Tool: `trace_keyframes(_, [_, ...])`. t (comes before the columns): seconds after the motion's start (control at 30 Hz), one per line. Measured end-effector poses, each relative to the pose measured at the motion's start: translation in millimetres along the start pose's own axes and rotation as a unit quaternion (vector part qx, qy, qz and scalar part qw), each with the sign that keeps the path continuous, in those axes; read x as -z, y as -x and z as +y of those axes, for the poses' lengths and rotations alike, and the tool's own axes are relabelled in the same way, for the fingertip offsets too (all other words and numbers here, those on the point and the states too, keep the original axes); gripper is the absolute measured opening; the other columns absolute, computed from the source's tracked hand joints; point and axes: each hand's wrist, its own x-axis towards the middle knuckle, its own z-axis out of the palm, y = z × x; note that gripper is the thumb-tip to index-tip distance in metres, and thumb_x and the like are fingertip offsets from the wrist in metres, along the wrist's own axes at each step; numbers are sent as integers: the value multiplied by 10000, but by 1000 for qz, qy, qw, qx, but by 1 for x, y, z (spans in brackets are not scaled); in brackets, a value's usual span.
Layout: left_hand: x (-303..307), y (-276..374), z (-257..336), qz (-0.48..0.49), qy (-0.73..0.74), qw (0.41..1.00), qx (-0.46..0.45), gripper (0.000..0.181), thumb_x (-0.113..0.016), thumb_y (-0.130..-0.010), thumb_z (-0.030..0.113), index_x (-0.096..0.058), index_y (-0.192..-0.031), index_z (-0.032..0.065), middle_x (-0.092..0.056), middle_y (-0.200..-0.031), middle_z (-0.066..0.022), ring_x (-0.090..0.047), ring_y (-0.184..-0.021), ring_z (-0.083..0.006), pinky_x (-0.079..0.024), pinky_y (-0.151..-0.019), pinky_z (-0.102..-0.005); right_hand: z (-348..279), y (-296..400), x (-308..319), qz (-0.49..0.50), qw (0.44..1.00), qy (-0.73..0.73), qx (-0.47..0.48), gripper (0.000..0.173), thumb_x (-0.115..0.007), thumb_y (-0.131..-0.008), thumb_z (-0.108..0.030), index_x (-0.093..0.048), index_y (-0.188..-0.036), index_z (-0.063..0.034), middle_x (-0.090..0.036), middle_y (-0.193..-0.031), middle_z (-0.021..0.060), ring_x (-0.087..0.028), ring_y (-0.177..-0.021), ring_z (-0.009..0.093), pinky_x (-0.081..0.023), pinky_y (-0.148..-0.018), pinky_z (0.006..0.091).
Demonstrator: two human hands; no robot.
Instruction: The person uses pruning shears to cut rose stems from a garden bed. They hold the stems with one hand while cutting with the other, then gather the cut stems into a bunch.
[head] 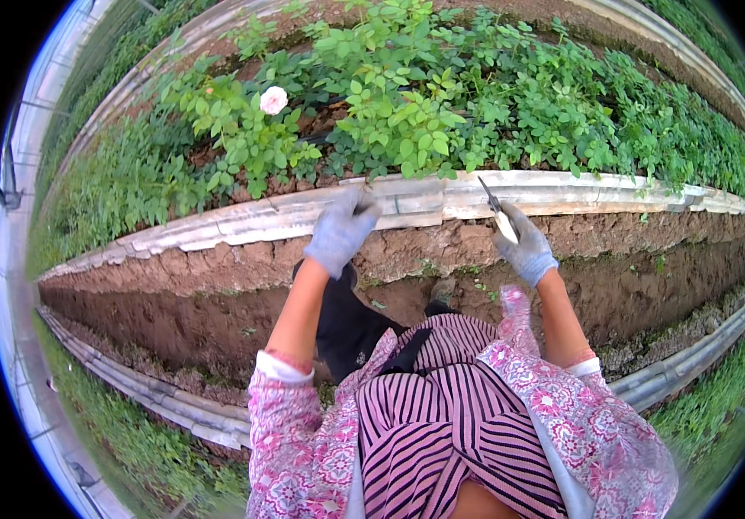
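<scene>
My left hand (344, 227), in a grey-blue work glove, is raised over the near edge of the plant bed with its fingers curled; whether anything small lies in them cannot be told. My right hand (525, 242), gloved alike, holds pruning shears (503, 220) by their pale handles, the dark narrow blades pointing up and left over the bed's edging. Beyond both hands grow leafy green rose bushes (405, 123). One pale pink rose bloom (274, 100) stands on the bush at the upper left, away from either hand.
Whitish corrugated edging boards (411, 201) border the raised bed between me and the bushes. A sunken soil path (217, 318) runs left to right at my feet. Behind me lies another bed with grey edging (171, 402). A further edging strip (664, 26) curves past the bushes.
</scene>
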Motion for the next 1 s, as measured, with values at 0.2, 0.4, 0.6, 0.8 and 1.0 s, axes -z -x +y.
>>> trace_keyframes(0.2, [-48, -118, 94, 115, -217, 967, -66, 604, -631, -752, 423, -505, -1190, 26, -530, -1218, -154, -555, -1062, -222, -430, -916, -359, -35, -59, 2, -11, 982, 181, 46, 648, -628, -737, -326, -414, -1319, -138, -550, -1072, 194, -543, -1013, 350, -429, -890, 411])
trace_keyframes(0.4, [-27, -222, 45, -8, 102, 994, -27, 417, -588, -792, 391, -646, -986, 26, -666, -897, -110, -614, -737, -217, -495, -738, -344, -50, -86, -12, -34, 976, 206, 63, 658, -642, -737, -356, -406, -1324, -174, -552, -1071, 210, -539, -1017, 363, -425, -886, 424])
trace_keyframes(0.6, [4, -224, 22, 3, 436, 897, 72, 329, -587, -865, 283, -569, -1014, -10, -660, -937, -142, -646, -778, -233, -555, -653, -376, -61, -104, -2, 11, 968, 232, 92, 648, -645, -743, -387, -413, -1308, -171, -553, -1060, 189, -548, -1005, 342, -411, -883, 433])
trace_keyframes(0.8, [-8, -208, 31, -17, 385, 922, 36, 352, -613, -848, 289, -550, -1017, -13, -670, -907, -126, -638, -765, -222, -549, -640, -362, -71, -140, -10, -5, 931, 344, 121, 580, -653, -735, -342, -451, -1254, -179, -558, -1048, 149, -548, -1005, 303, -406, -856, 421])
trace_keyframes(1.0, [-28, -193, 41, -5, 361, 932, 0, 342, -604, -846, 287, -561, -991, -20, -673, -885, -142, -620, -760, -178, -528, -635, -298, -67, -167, -21, -45, 912, 376, 157, 487, -601, -772, -318, -483, -1218, -163, -567, -1056, 154, -563, -984, 319, -424, -819, 439])
